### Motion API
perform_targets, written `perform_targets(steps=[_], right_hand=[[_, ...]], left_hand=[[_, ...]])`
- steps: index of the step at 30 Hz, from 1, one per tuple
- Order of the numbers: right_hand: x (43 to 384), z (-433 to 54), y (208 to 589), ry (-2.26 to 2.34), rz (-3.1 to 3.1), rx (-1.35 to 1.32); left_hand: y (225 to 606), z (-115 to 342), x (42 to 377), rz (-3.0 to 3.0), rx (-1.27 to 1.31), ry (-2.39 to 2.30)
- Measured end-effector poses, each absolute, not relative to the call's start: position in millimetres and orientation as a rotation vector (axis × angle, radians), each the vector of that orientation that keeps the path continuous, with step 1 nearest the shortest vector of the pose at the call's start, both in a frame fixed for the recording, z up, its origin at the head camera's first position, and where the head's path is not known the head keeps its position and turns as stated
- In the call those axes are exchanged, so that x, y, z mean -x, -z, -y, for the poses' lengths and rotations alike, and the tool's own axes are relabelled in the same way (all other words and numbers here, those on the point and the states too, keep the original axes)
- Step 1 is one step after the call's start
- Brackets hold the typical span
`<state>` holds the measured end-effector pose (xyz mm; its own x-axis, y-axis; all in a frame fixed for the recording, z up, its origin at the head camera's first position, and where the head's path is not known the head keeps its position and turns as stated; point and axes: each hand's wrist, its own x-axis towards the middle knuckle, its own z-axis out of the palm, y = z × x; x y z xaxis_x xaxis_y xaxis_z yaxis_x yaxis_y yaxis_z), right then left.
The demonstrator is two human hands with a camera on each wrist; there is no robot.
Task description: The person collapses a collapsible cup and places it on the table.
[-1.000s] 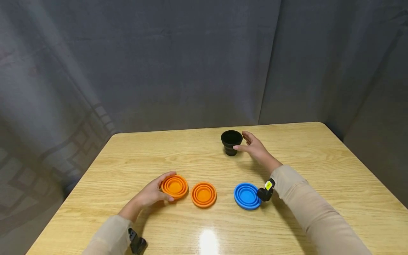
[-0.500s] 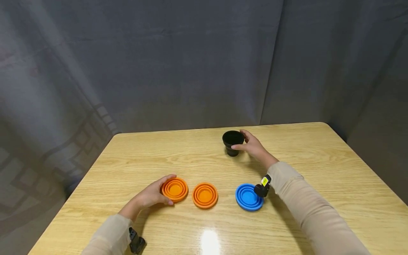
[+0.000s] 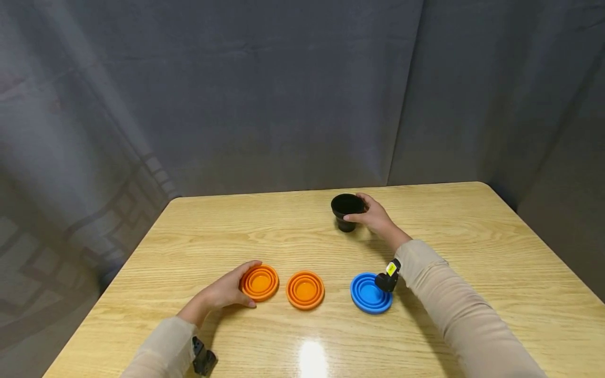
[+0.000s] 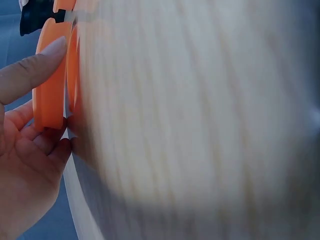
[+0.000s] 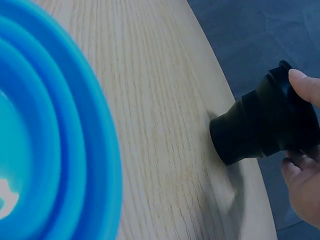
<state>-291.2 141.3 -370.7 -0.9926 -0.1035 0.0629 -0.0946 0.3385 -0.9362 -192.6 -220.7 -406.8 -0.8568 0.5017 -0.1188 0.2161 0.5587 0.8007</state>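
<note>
In the head view my left hand (image 3: 228,289) holds a flattened orange collapsible cup (image 3: 260,282) by its left side. The left wrist view shows the thumb on one face of that orange cup (image 4: 50,95) and curled fingers at its edge. At the back, my right hand (image 3: 375,216) grips a black collapsible cup (image 3: 346,215) by its rim, thumb in front and fingers behind. The black cup (image 5: 265,117) is extended and upright, wider at the rim. Whether its base touches the table, I cannot tell.
A second flattened orange cup (image 3: 305,290) lies right of the held one. Farther right is a flattened blue cup (image 3: 371,293), partly hidden by the right wrist camera (image 3: 387,277). A grey curtain (image 3: 283,105) hangs behind the wooden table (image 3: 212,226).
The right hand's fingers have closed in around the black cup's rim. The left hand and its orange cup have come slightly nearer and lower. The other cups stay put; the view shifts a little.
</note>
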Motion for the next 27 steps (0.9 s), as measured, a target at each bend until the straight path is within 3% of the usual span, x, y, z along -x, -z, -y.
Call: perform_targets(steps=[10,27], right_hand=[[289,-143,375,1.867,-2.579,0.147],[272,-137,356,1.919,-2.503,0.154]], left_hand=[[405,220,194,-2.473,-0.615,-1.159],[395,207,205,-2.548,-0.441,-1.316]])
